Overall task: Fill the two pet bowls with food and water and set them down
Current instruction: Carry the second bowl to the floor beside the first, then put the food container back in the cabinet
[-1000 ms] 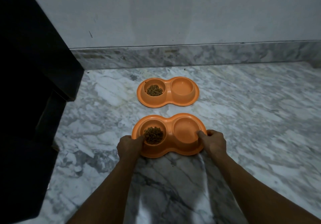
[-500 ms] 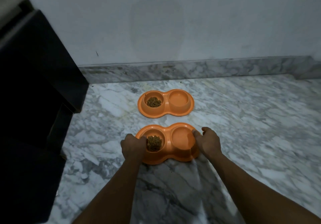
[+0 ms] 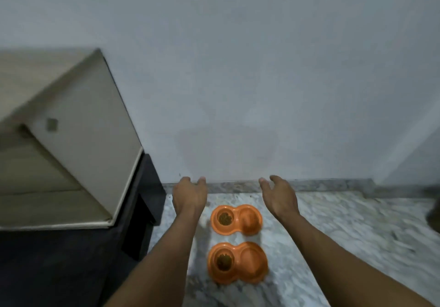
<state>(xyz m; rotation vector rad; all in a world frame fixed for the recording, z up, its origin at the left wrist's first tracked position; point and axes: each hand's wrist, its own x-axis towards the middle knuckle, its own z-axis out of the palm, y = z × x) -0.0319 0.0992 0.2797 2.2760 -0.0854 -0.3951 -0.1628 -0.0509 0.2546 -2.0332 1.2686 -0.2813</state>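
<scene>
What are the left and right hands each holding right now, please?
Left hand: open, holding nothing, raised clear of the bowls.
Right hand: open, holding nothing, also raised clear.

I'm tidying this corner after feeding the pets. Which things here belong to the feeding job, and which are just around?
Job: near orange double bowl and far orange double bowl, each with kibble in its left well; left hand and right hand, both open and empty.

Just around: wooden cabinet, marble floor.

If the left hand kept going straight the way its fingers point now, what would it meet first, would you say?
Probably the marble skirting at the foot of the wall. The open left hand points forward, left of the far orange double bowl; depth is uncertain.
</scene>
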